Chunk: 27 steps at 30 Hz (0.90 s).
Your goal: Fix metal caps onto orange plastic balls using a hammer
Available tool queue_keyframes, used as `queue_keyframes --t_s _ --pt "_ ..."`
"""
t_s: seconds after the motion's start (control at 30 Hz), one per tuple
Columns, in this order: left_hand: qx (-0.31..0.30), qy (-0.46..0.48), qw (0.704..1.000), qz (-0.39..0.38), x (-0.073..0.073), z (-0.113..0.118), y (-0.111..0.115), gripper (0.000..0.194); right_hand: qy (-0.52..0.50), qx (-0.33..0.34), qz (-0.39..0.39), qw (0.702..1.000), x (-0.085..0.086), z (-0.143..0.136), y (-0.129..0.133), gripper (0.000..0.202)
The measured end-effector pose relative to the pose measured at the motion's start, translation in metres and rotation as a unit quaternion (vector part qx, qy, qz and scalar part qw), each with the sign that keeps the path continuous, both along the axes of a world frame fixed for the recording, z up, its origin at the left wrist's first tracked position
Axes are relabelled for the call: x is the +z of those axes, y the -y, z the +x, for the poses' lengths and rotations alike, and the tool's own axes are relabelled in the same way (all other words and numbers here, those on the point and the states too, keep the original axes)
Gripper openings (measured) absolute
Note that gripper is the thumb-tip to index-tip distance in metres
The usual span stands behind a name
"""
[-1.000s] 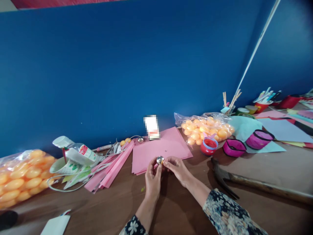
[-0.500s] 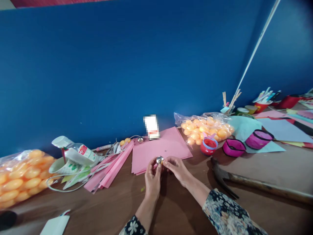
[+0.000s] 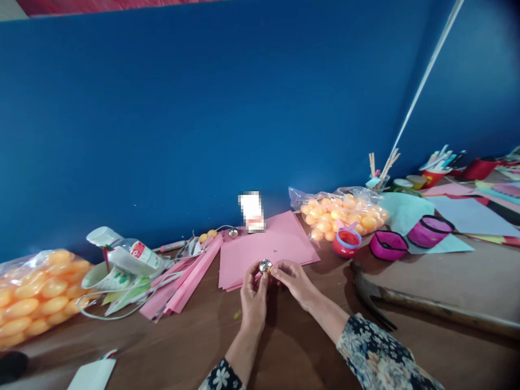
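Between my two hands is a small, shiny silver ball (image 3: 265, 266), bell-like in look, held just over the near edge of a stack of pink paper (image 3: 264, 249). My left hand (image 3: 254, 298) pinches it with thumb and fingers from the left side. From the right, my right hand (image 3: 296, 281) has its thumb and fingertips pressed together against the ball's lower right, at a tiny yellow-orange bit too small to name. A similar silver ball (image 3: 233, 233) lies at the back left corner of the paper.
A claw hammer (image 3: 430, 306) lies to the right. Behind it are magenta fabric rings (image 3: 389, 245), a red cup (image 3: 347, 242) and a bag of orange balls (image 3: 341, 214). Leftward are pink strips (image 3: 195, 276), a bottle (image 3: 142, 252) and another ball bag (image 3: 36, 298). A blue wall (image 3: 244, 108) rises behind.
Almost nothing differs. The silver ball has tilted or shifted very slightly between my fingers; both hands keep the same place.
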<state>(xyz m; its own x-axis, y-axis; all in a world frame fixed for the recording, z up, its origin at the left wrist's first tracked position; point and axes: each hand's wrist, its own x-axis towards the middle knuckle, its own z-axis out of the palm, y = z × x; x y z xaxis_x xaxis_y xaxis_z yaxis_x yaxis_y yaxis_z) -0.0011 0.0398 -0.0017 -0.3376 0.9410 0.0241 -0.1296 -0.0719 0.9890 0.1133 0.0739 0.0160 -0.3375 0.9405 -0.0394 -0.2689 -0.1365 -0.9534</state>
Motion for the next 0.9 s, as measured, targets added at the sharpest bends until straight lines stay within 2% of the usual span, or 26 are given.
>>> queue_keyframes --t_s 0.27,0.53,0.9 --pt "0.001 -0.019 1.000 0.012 -0.002 -0.002 0.000 0.045 -0.005 0.006 0.025 1.000 -0.008 0.000 -0.002 0.025" --pt "-0.005 -0.011 1.000 0.004 -0.003 -0.002 -0.001 0.044 0.005 0.001 0.025 1.000 -0.009 -0.001 -0.002 0.026" --pt "0.023 -0.010 1.000 0.002 -0.004 -0.002 -0.001 0.046 0.002 0.004 0.032 0.999 -0.012 -0.001 -0.003 0.022"
